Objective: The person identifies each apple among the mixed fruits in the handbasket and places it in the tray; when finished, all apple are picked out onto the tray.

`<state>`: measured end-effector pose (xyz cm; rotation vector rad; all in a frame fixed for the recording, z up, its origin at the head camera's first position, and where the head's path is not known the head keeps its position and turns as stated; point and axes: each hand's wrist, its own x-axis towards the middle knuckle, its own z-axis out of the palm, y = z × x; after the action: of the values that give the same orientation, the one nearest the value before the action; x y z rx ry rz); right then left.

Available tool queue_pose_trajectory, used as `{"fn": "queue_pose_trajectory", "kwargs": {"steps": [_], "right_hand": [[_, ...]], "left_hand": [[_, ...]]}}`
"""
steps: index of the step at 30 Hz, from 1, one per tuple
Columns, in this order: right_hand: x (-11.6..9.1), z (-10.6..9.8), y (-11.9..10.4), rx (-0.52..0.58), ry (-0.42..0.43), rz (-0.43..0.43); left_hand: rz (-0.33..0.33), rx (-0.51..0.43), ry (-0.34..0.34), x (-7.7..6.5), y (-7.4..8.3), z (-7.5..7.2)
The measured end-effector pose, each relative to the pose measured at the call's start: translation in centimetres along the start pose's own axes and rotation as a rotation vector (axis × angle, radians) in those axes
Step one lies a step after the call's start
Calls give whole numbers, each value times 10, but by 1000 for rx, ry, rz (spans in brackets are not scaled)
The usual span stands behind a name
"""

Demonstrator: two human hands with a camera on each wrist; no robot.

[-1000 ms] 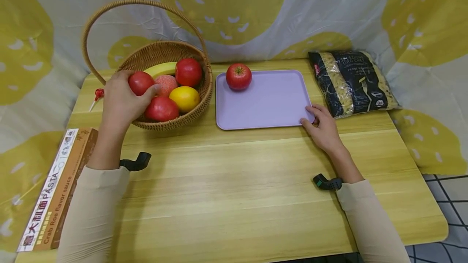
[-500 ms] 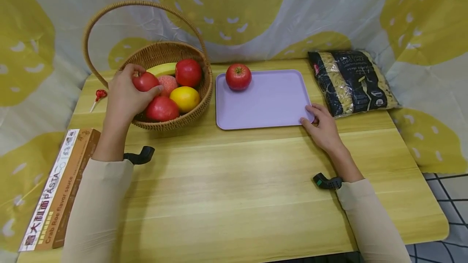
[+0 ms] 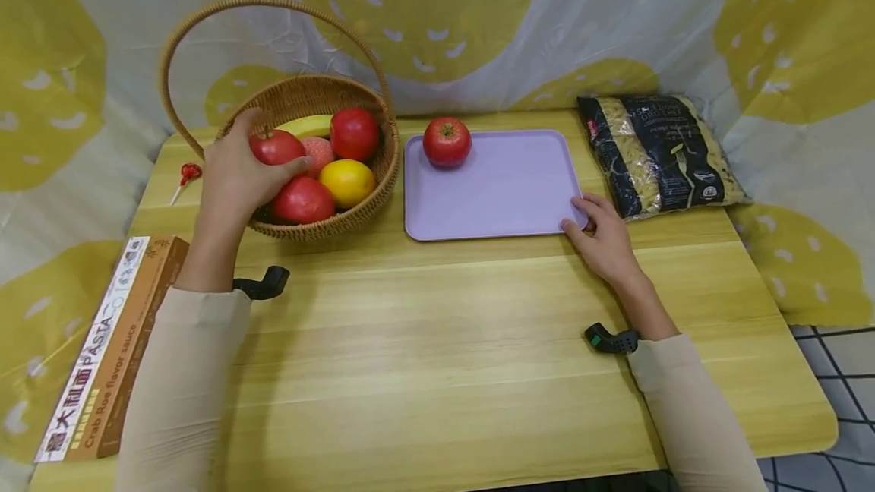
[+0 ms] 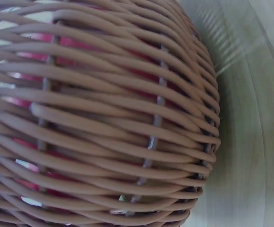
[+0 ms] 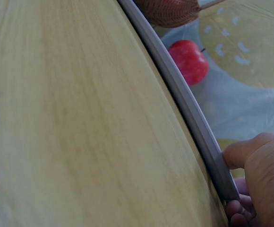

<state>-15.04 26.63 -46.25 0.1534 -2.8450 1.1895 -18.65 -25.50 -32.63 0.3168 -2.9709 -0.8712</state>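
Note:
In the head view my left hand [image 3: 239,165] grips a red apple [image 3: 279,147] at the left side of the wicker basket [image 3: 328,228]. Around it in the basket lie a banana [image 3: 307,125], another red apple [image 3: 354,134], a pinkish round fruit [image 3: 318,154], a lemon [image 3: 348,182] and a red fruit [image 3: 304,200]. The left wrist view is filled by the basket's weave [image 4: 99,118], which hides the fingers. My right hand [image 3: 601,238] pinches the near right corner of a lilac tray [image 3: 506,196]; thumb and fingers [image 5: 243,153] show at its rim. One apple [image 3: 446,143] sits on the tray's far left.
A tall handle [image 3: 260,3] arches over the basket. Left of it lie a red lollipop [image 3: 186,177] and a long pasta box [image 3: 116,348]. Right of the tray is a black pasta bag [image 3: 663,154]. A patterned cloth [image 3: 437,29] hangs behind the table [image 3: 444,355].
My left hand has shifted slightly right and away from me, and the apple in it has moved right with it. The right hand and tray stay in place.

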Motion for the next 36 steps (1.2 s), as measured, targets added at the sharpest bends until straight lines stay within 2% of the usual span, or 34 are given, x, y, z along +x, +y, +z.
{"fn": "queue_pose_trajectory", "kwargs": {"steps": [5,10,14,19,24,29,32,36], "right_hand": [[-1,1,0,2,-4,5],[0,1,0,0,-5,5],[2,1,-1,1,2,-3],[1,1,-1,0,5,-4],[-2,1,-2,10,0,1],[-4,0,-2,14,-6,3],[-3,0,-2,13,4,-3],[-2,0,-2,10,4,-1]], "left_hand": [[-32,-28,19,-2,2,0],[-16,-73,77,-5,7,1],[14,-100,117,-9,12,2],[48,-164,132,-16,26,4],[128,-210,168,-27,41,9],[187,-229,143,-36,55,18],[204,-261,115,-39,66,24],[261,-308,106,-41,80,34]]}}
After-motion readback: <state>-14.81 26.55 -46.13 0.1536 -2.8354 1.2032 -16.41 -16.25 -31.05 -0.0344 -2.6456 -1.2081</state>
